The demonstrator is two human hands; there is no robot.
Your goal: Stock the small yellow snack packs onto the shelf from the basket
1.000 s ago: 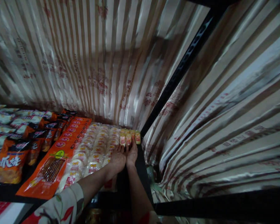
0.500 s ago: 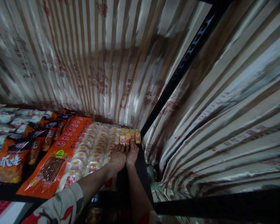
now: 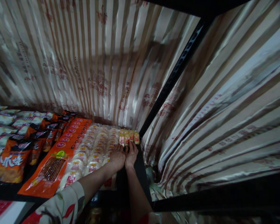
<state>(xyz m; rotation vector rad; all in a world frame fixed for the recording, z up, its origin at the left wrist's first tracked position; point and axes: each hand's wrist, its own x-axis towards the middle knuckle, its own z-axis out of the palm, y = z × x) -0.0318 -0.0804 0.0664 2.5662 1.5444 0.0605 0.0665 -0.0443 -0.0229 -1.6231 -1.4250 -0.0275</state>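
Note:
My left hand [image 3: 118, 158] reaches to the front of a block of small yellow packets with red labels [image 3: 127, 135] at the shelf's right end. Its fingers point forward, close to the edge of the clear packs of round white cakes [image 3: 94, 157]. Right beside it, my right hand [image 3: 131, 154] has its fingers stretched forward, the tips against the front packets. The two hands nearly touch. Both look open, with fingers extended; the undersides of the fingers and the thumbs are partly hidden.
Left of the cakes lie overlapping orange packs of brown sticks [image 3: 52, 168], then orange-and-black snack bags [image 3: 12, 161] and rows of white bags [image 3: 6, 118]. A black metal post [image 3: 170, 81] rises at the corner of the black shelf [image 3: 140, 174]. Striped curtains [image 3: 102, 62] hang behind and right.
The view has shifted slightly, so the post and curtains appear a little further left. Both hands stay at the yellow packets, with only slight finger movement.

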